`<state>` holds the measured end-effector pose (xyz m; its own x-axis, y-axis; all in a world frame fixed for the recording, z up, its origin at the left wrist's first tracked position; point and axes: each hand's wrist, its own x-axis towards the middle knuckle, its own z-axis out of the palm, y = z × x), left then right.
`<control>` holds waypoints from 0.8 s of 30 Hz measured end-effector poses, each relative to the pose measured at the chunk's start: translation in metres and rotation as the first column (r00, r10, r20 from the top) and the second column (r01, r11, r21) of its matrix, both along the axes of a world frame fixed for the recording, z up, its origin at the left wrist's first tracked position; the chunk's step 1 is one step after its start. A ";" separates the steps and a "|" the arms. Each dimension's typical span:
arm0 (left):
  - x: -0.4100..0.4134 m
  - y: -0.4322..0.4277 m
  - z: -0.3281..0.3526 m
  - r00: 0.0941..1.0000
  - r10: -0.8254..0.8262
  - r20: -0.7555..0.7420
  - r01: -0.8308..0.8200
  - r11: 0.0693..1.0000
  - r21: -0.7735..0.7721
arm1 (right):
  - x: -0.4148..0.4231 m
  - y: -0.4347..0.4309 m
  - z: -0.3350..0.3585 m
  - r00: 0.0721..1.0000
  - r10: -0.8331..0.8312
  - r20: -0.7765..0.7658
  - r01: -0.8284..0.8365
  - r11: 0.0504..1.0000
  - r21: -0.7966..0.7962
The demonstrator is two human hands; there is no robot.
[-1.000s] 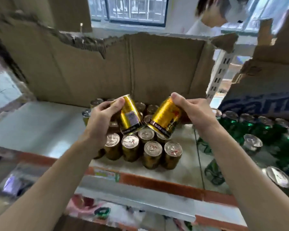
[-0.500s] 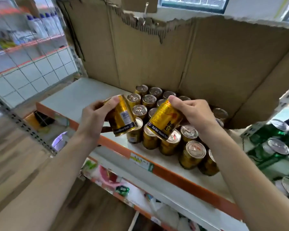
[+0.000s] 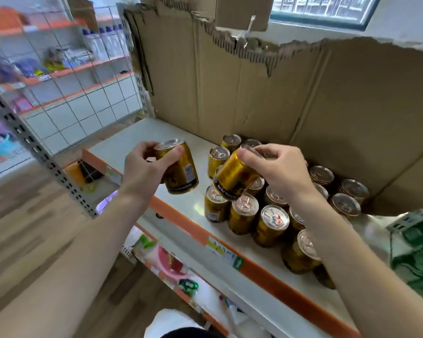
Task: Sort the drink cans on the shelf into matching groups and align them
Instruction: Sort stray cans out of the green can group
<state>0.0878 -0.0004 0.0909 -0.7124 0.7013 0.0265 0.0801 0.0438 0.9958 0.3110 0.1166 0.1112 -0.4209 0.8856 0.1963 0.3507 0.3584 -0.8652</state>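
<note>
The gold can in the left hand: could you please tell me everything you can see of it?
The gold can is a metal drink can with a shiny gold body, a dark band with pale lettering round its base, a white printed panel on its side and a silvery lid. It is off the shelf, tilted with its lid up and to the left. The left hand grips its upper half, thumb across the front. Nothing else touches it.
</note>
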 end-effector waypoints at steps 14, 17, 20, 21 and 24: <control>-0.074 0.082 -0.070 0.877 -0.464 -0.126 0.428 0.873 -0.234 | -0.083 -0.040 -0.029 0.984 -0.124 0.127 0.098 0.976 0.192; -0.079 0.097 -0.079 0.815 -0.565 -0.128 0.530 0.817 -0.229 | -0.096 -0.039 -0.035 0.970 -0.196 0.141 0.168 0.967 0.190; -0.085 0.112 -0.087 0.742 -0.653 -0.153 0.619 0.754 -0.218 | -0.104 -0.044 -0.040 0.949 -0.262 0.174 0.225 0.952 0.207; -0.087 0.116 -0.088 0.712 -0.682 -0.164 0.648 0.729 -0.220 | -0.106 -0.047 -0.041 0.940 -0.288 0.184 0.246 0.944 0.217; -0.090 0.123 -0.094 0.623 -0.753 -0.210 0.714 0.658 -0.241 | -0.112 -0.057 -0.044 0.914 -0.352 0.203 0.303 0.923 0.239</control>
